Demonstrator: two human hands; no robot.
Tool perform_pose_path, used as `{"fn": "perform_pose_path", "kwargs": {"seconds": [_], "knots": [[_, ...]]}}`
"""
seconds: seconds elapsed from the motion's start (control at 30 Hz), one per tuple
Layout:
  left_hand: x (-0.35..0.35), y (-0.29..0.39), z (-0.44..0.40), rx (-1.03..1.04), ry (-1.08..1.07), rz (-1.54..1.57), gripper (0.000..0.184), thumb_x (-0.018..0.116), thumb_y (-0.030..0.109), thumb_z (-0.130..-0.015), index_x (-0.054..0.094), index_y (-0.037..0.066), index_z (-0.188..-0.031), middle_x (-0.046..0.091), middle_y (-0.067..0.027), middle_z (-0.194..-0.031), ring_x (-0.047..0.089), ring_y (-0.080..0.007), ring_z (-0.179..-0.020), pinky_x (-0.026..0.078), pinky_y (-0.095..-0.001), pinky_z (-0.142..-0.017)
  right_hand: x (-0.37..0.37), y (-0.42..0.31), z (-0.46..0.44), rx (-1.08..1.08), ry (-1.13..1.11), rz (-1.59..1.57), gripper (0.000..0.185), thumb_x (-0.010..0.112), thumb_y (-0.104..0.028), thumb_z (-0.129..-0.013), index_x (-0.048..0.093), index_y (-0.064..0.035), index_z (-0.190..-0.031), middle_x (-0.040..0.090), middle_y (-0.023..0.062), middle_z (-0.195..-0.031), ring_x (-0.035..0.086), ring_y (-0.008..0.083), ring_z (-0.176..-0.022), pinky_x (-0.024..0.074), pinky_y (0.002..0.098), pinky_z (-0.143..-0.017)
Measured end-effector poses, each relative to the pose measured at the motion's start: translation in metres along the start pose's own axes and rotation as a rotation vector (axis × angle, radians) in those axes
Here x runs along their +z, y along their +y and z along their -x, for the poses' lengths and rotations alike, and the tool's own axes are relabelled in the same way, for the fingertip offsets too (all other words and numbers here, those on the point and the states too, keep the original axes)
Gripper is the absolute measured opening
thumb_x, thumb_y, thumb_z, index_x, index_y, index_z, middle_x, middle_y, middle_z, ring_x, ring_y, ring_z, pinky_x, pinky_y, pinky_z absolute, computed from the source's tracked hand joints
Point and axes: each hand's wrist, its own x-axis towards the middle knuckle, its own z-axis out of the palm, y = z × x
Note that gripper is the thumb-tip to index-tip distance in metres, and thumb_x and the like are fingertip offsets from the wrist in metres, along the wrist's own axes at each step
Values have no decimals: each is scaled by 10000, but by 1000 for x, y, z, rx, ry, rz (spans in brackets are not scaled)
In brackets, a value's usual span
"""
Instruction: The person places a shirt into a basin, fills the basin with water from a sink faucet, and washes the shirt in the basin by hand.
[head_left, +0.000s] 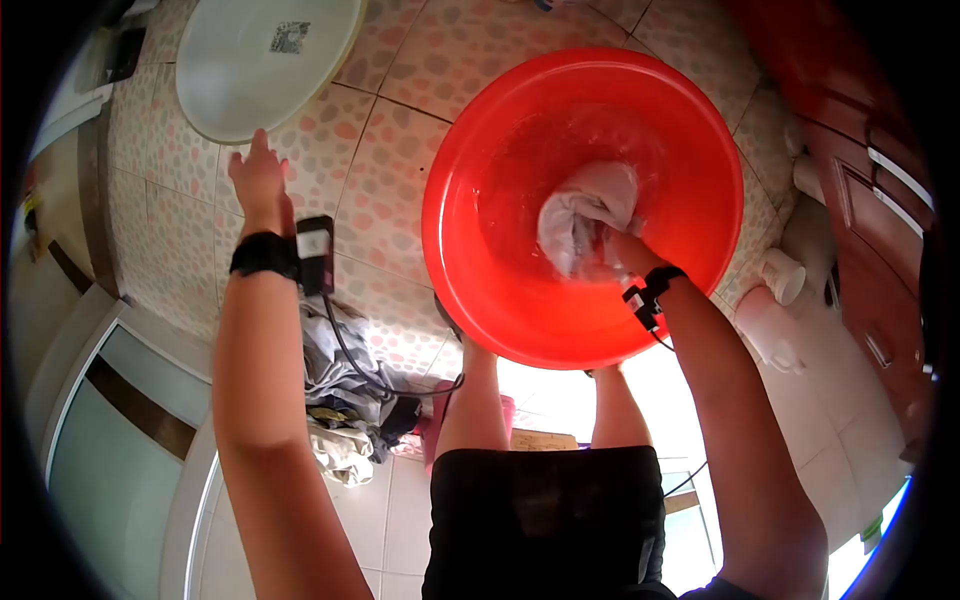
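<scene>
A large red basin (455, 290) stands on the tiled floor in front of my legs, with water in it. In the water lies a pale wet cloth (590, 205), bunched up. My right hand (615, 250) reaches into the basin at the cloth's lower right side, its fingers closed on the fabric and partly hidden by it. My left hand (259, 180) is off to the left, fingers apart and holding nothing, just below the rim of a whitish round basin (235, 80).
Crumpled clothes (340, 370) lie on the floor beside my left forearm. A pink container (508, 410) stands behind my legs. Reddish cabinets (860, 230) line the right side, with a white cup (782, 276) near them. A glass-panelled door (110, 480) is at lower left.
</scene>
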Motion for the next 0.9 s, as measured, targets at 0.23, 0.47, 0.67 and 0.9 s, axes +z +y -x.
{"fn": "perform_pose_path", "kwargs": {"seconds": [0.23,0.47,0.67,0.9], "knots": [[30,-37,162,525,-581,-62,241,472,140,-891,494,51,-1113,570,-37,-998,538,-139,-870,428,-264,-768,11,5,94,-185,150,239,636,317,-533,-890,582,42,-828,571,192,-670,568,312,-640,426,372,-589],[101,-127,272,-899,-966,-28,435,497,423,-881,494,88,-1159,535,-55,-1043,529,-138,-920,478,-330,-778,-22,-25,232,-632,73,474,418,399,-348,-911,567,2,-757,580,167,-641,576,343,-625,438,379,-580],[124,-116,296,-955,-1327,675,511,529,398,-857,438,78,-1245,501,-82,-1183,472,-177,-1066,421,-325,-858,-44,-24,252,-612,-48,365,274,528,-281,-860,573,-11,-860,588,134,-677,578,257,-632,449,327,-600],[67,22,279,-527,-1323,251,302,506,202,-885,518,34,-1135,574,-18,-759,463,-51,-471,357,-176,-402,-56,-26,240,-521,137,-287,355,565,-145,-849,472,42,-1137,579,76,-954,533,101,-796,460,241,-695]]}}
